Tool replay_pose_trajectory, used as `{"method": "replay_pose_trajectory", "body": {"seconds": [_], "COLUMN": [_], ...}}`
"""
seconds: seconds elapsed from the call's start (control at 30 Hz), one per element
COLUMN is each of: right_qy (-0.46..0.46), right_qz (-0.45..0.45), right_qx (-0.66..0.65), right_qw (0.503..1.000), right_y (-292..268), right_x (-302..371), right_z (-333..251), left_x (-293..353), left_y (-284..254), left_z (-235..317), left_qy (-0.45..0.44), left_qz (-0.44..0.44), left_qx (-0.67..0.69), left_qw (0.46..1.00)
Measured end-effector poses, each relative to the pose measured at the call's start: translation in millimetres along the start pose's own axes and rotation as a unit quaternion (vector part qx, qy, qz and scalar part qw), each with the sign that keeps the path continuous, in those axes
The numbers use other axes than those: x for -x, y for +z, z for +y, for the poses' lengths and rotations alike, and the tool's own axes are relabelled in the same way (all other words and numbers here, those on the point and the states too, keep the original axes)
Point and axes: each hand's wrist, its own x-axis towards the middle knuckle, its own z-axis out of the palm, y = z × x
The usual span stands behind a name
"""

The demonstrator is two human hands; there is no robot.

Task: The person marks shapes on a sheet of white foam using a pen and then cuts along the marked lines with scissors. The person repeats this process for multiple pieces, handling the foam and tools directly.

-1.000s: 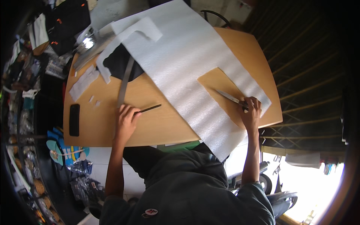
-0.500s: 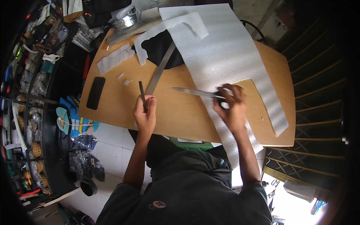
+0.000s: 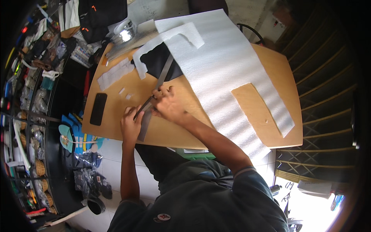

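My left hand (image 3: 131,125) is closed in a pinch around a slim dark pencil (image 3: 140,110), which slants up to the right. My right hand (image 3: 169,105) has its fingers curled just beyond the pencil's far end, partly blurred. A narrow pale blade shape shows between the hands, apparently the scissors, with the handles hidden by my right hand. Beneath both hands, a long grey metal ruler (image 3: 144,129) lies slanted on the table, its far end across black material (image 3: 154,62). To the right of my hands spreads a large silvery-white foam sheet (image 3: 216,62) with a rectangular cut-out.
The wooden table (image 3: 185,133) also bears a black phone (image 3: 98,109), a creased white sheet (image 3: 116,73) and small white scraps (image 3: 128,96). A cut foam strip (image 3: 170,34) and a shiny tape roll (image 3: 125,34) lie at the back. Crowded shelves (image 3: 36,116) stand left.
My right hand has moved left from over the foam sheet to beside my left hand. My left hand has shifted slightly left and nearer, still holding the pencil. The scissors no longer show plainly.
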Motion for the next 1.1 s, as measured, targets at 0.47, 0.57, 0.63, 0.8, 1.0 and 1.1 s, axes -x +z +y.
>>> {"method": "replay_pose_trajectory", "body": {"seconds": [0.47,0.57,0.63,0.8,1.0,1.1], "right_qy": [0.181,0.388,0.481,0.599,0.606,0.527], "right_qz": [0.194,0.195,0.110,-0.054,0.187,0.293], "right_qx": [-0.081,0.053,0.131,0.046,-0.359,-0.485], "right_qw": [0.961,0.899,0.860,0.798,0.685,0.634], "right_y": [-41.7,-63.4,-71.9,-124.2,-151.6,-161.6], "right_x": [61.1,135.9,227.1,284.9,352.3,350.4], "right_z": [153.5,259.4,330.0,327.9,338.4,308.1], "left_x": [-4.1,-3.7,-8.6,-11.6,-22.4,-20.7], "left_y": [7.0,7.4,16.2,6.2,20.0,19.6], "left_z": [-21.8,-20.4,-17.9,-11.5,-16.2,-19.0], "left_qy": [-0.040,-0.047,-0.037,-0.039,-0.025,-0.026], "left_qz": [-0.001,0.003,0.000,0.008,0.022,0.032], "left_qx": [0.004,0.006,0.009,-0.008,0.010,-0.002], "left_qw": [0.999,0.999,0.999,0.999,0.999,0.999]}}
